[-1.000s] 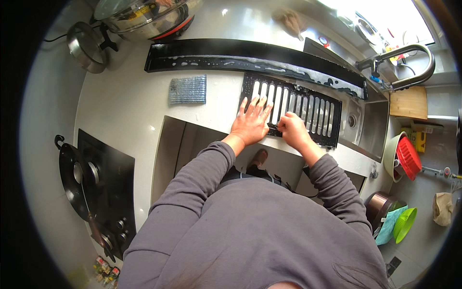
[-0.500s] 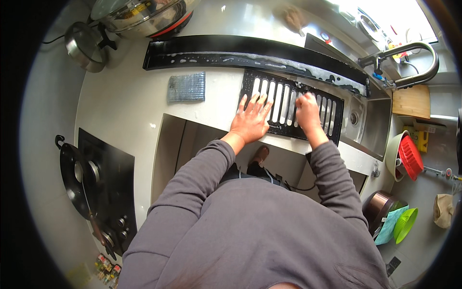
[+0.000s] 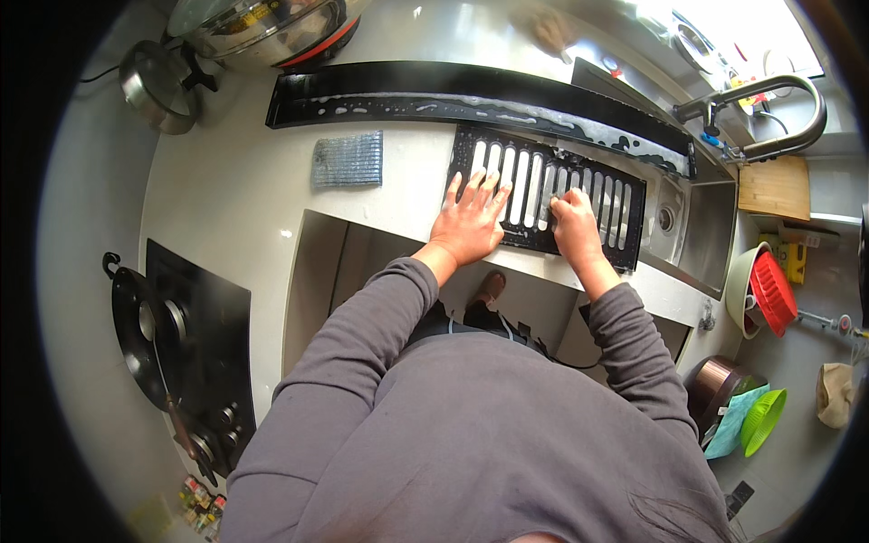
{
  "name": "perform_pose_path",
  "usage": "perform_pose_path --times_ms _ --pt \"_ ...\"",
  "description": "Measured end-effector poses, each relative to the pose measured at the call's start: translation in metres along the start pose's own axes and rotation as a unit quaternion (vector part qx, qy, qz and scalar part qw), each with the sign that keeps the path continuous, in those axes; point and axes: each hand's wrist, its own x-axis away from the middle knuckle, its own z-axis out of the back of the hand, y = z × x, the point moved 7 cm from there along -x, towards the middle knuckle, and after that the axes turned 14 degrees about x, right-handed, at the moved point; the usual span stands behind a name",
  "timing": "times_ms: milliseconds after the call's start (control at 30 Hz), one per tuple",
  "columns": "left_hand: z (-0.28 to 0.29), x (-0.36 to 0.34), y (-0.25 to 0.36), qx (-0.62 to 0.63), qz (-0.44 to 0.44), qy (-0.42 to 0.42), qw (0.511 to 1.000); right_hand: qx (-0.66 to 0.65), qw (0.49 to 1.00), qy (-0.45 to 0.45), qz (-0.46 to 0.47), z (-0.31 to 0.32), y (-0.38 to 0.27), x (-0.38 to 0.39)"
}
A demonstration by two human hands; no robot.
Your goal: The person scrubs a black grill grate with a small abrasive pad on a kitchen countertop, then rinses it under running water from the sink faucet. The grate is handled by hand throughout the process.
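A black slotted metal grille lies across the counter edge and the steel sink, wet with suds. My left hand lies on its left half with fingers spread. My right hand is closed over slats in the right half; whatever its fingers grip is too hidden to make out. Behind the grille is a long black metal trough streaked with foam. A bluish-grey ridged scouring cloth rests on the counter left of the grille.
A hob with a wok is at lower left, steel pots at upper left. On the right are an arched tap, a wooden board and red and green plastic baskets.
My right hand has moved up from the grille's near edge onto the slats, then slightly back down in the last half second. My left hand stays spread on the grille.
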Motion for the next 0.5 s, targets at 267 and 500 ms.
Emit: perform_pose_path --times_ms 267,500 --pt "0.001 0.000 0.000 -0.003 0.000 -0.005 1.000 0.054 0.998 0.023 0.010 0.002 0.007 -0.042" --pt "-0.001 0.001 0.000 -0.009 -0.003 0.007 1.000 0.026 0.998 0.032 0.050 0.004 -0.001 0.004"
